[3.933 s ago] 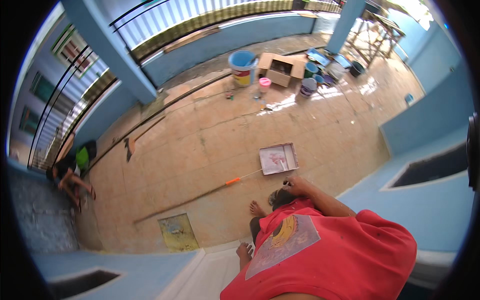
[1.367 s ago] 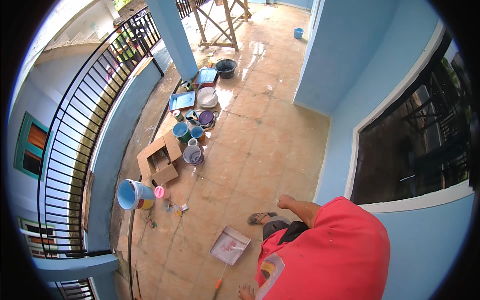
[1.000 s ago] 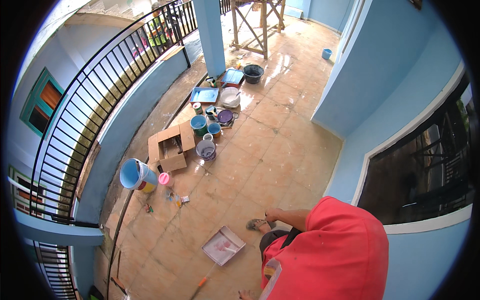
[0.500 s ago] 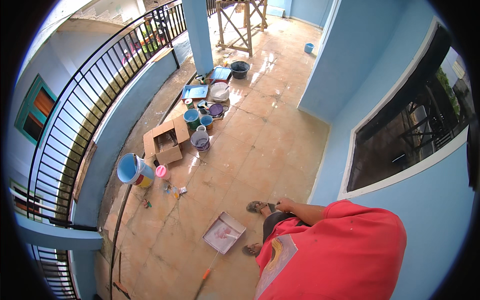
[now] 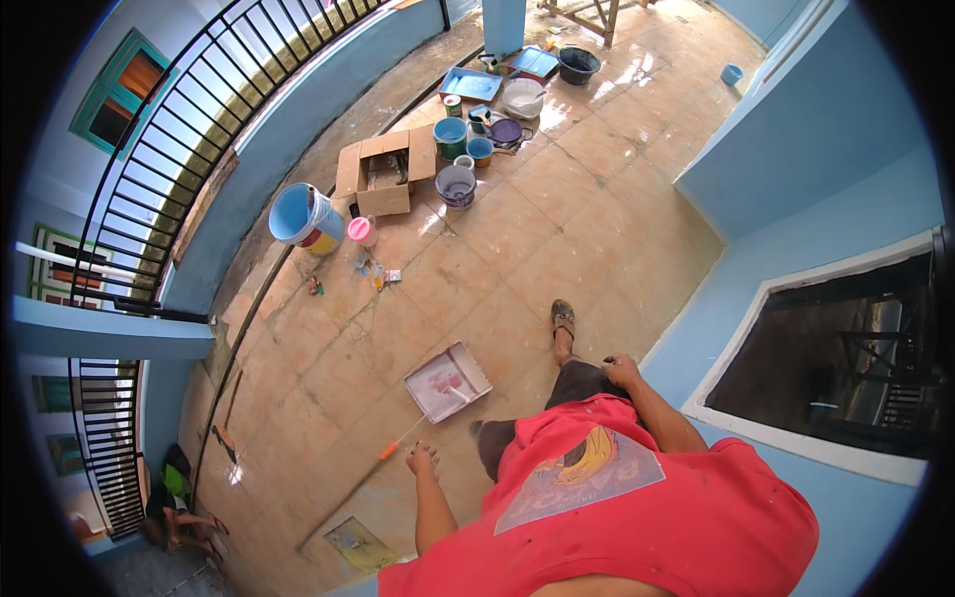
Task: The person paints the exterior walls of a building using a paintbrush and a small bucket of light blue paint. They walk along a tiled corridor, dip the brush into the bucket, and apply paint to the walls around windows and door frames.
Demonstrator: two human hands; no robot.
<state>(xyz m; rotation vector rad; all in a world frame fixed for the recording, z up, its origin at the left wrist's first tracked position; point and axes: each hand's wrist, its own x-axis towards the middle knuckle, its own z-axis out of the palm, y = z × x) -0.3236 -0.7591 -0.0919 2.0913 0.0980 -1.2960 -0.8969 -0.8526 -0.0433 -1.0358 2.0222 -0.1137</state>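
Observation:
My left hand (image 5: 423, 460) hangs low over the tiled floor, fingers loosely bent and apart, with nothing visible in it. Nearest to it is a long-handled paint roller (image 5: 389, 451) with an orange grip, whose pole lies along the floor. The roller's pale head rests inside a square, shallow paint tray (image 5: 476, 368) smeared whitish pink. My right hand (image 5: 622, 371) is beside my dark shorts, its fingers curled; whether they hold something small is hidden.
A cardboard box (image 5: 386, 179), a big blue-lined bucket (image 5: 303, 219), a pink-lidded tub (image 5: 361, 231) and several paint containers line the railing side. A blue wall with a window (image 5: 836, 358) stands on my right. Sandals and tools (image 5: 227, 443) lie at the left.
The view has swung, with the tray, buckets and box shifting in the picture. My left arm and hand have come into sight. One foot has stepped forward. My right hand stays by my shorts.

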